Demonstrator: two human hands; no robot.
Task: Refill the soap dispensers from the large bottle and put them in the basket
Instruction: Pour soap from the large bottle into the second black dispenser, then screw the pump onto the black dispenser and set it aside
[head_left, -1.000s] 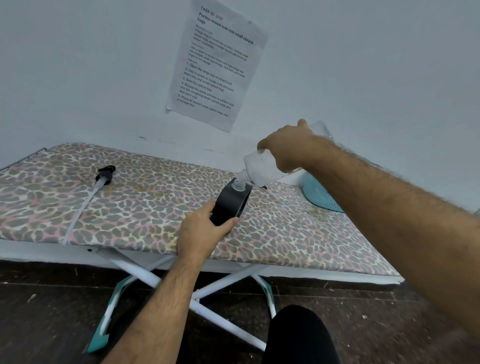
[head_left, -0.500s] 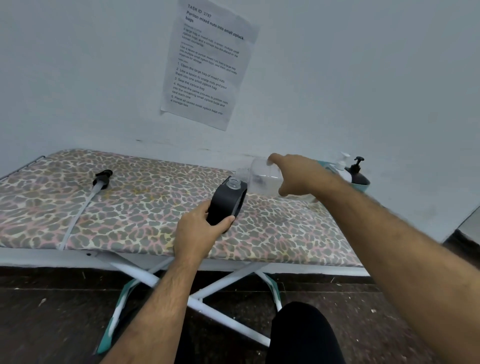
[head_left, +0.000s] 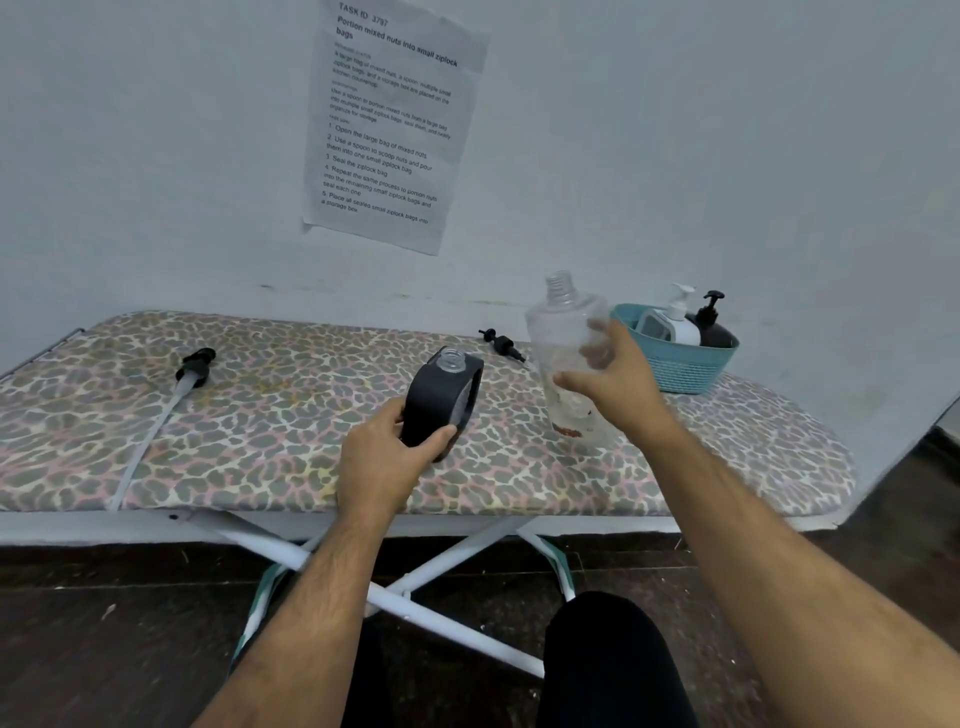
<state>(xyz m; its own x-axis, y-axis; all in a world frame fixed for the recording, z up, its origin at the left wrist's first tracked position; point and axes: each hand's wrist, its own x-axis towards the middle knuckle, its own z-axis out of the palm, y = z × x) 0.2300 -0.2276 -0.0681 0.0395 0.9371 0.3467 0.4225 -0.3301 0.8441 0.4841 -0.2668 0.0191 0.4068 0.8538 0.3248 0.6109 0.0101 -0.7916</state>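
Observation:
My left hand (head_left: 384, 462) grips a black soap dispenser (head_left: 441, 400) near the front of the board; its neck is uncapped and points up. The large clear bottle (head_left: 563, 332) stands upright on the board to its right, open at the top. Around that bottle my right hand (head_left: 623, 384) is wrapped, fingers showing through the plastic and thumb across the front. A teal basket (head_left: 680, 364) at the back right holds a white dispenser (head_left: 675, 322) and a black dispenser (head_left: 709, 325).
Everything sits on a leopard-print ironing board (head_left: 208, 441) against a white wall. A black pump with a long tube (head_left: 195, 364) lies at the left. A small black pump (head_left: 501, 343) lies behind the held dispenser. A printed sheet (head_left: 389, 124) hangs on the wall.
My right hand tipped the large bottle back from pouring over the black dispenser, carried it right and stood it upright on the board. My left hand kept its grip on the dispenser.

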